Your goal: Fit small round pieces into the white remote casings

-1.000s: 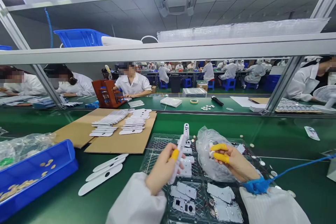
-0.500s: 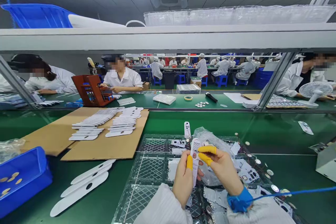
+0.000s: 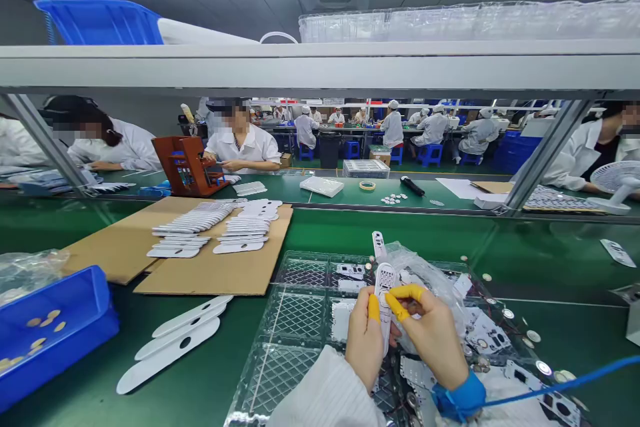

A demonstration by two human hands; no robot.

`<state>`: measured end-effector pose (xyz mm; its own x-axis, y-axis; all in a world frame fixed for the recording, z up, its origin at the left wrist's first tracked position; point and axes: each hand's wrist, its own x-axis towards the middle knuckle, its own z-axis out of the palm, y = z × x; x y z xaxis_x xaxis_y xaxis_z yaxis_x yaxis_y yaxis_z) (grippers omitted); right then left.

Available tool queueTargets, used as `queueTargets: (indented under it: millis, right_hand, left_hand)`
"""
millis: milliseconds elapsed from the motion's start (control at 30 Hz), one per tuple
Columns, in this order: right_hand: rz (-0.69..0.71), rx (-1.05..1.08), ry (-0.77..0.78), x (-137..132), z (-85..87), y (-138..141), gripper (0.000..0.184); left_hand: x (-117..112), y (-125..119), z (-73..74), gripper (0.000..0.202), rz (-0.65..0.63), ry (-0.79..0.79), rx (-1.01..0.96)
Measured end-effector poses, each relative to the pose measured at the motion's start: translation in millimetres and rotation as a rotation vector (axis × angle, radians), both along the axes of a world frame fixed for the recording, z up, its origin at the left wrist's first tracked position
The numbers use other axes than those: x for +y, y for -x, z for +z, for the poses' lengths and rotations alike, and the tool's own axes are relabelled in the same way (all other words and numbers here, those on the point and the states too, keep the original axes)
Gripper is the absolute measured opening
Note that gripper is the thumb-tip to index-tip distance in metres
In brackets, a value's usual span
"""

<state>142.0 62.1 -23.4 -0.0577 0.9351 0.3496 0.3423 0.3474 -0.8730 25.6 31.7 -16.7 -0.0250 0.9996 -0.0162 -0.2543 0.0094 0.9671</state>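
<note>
My left hand [image 3: 364,340] grips a long white plastic strip [image 3: 385,300] upright, its face printed and holed, with a yellow finger cot on the thumb. My right hand [image 3: 434,337] wears yellow cots on thumb and forefinger, and these pinch at the strip's upper part. Whether a small piece sits between them is hidden. Both hands are over a clear ribbed plastic tray [image 3: 295,373] with metal plates [image 3: 343,320] in it. Behind them lies a crumpled clear plastic bag [image 3: 430,283], with a similar white strip [image 3: 379,245] standing at the tray's far edge.
A blue cord runs from a blue strap [image 3: 459,397] on my right wrist. Left of the tray are loose white panels [image 3: 170,353], stacked panels on cardboard [image 3: 265,260], and a blue bin [image 3: 85,307] of gold discs. Silver discs [image 3: 533,335] dot the green bench. Co-workers sit beyond an overhead shelf [image 3: 320,67].
My hands have come together around the white strip, with the right hand now at its upper part. The strip stands more upright, and the whole view has shifted slightly.
</note>
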Motion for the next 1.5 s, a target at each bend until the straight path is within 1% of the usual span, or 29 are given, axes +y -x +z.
queueTargets:
  millis: [67,133,200,300,400,500,567,700,767,833,933,1067,1100,1200,1300,1333,1433,1500]
  right_hand:
    - [-0.037,-0.004,-0.009,0.6,-3.6,2.5,0.019]
    - [-0.053,0.059,0.03,2.5,-7.0,5.6,0.025]
    - [-0.008,0.165,0.085,4.9,-9.7,8.2,0.029]
    - [0.088,0.323,0.135,8.4,-12.2,9.4,0.03]
    - [0.072,0.343,0.096,11.7,-14.2,6.7,0.028]
    - [0.048,0.283,0.023,13.8,-14.4,2.7,0.025]
    - [0.057,0.214,-0.036,12.8,-10.1,0.4,0.023]
    - [0.083,-0.058,-0.23,1.6,12.1,-2.2,0.015]
    - [0.112,-0.187,-0.295,-6.3,23.8,-2.9,0.015]
    - [0.152,-0.279,-0.313,-13.5,31.2,-3.7,0.016]
    - [0.194,-0.362,-0.295,-23.7,35.4,-5.7,0.02]
    - [0.247,-0.423,-0.301,-38.9,43.1,-7.1,0.04]
    - [0.264,-0.448,-0.308,-41.8,45.9,-6.8,0.042]
    - [0.286,-0.515,-0.307,-44.5,50.2,-6.0,0.038]
    - [0.234,-0.496,-0.273,-37.9,42.0,-7.5,0.028]
    - [0.186,-0.466,-0.255,-34.9,36.7,-8.7,0.025]
    - [-0.026,-0.331,-0.164,-27.9,20.2,-12.4,0.02]
    - [-0.122,-0.255,-0.102,-27.4,14.0,-13.0,0.02]
  left_hand:
    - [1.0,0.0,-3.7,0.037,0.01,-0.024,0.002]
    - [2.1,0.3,-6.5,0.038,0.017,-0.027,0.008]
    - [2.7,0.9,-7.4,0.037,0.004,-0.015,0.009]
    - [2.8,2.2,-4.9,0.038,-0.012,0.008,0.001]
    - [3.0,3.1,-0.8,0.039,-0.023,0.029,0.004]
    - [3.3,3.7,1.0,0.037,-0.048,0.038,0.044]
    - [3.1,4.4,0.8,0.036,-0.054,0.041,0.071]
    - [2.1,6.6,-0.5,0.034,-0.05,0.013,0.101]
    - [1.4,7.1,-1.3,0.031,-0.067,-0.014,0.107]
    - [0.8,6.8,-2.1,0.028,-0.091,-0.025,0.106]
    - [0.3,5.7,-3.0,0.024,-0.14,-0.021,0.109]
    - [1.0,5.4,-4.6,0.028,-0.199,-0.028,0.113]
    - [1.2,5.7,-5.1,0.028,-0.21,-0.032,0.115]
    - [1.2,6.2,-7.1,0.027,-0.229,-0.042,0.124]
    - [0.0,5.0,-8.7,0.026,-0.244,-0.05,0.142]
    - [-0.5,4.4,-9.0,0.026,-0.25,-0.053,0.147]
    - [-1.5,2.8,-8.9,0.03,-0.268,-0.065,0.153]
    - [-1.7,2.7,-8.4,0.031,-0.276,-0.074,0.149]
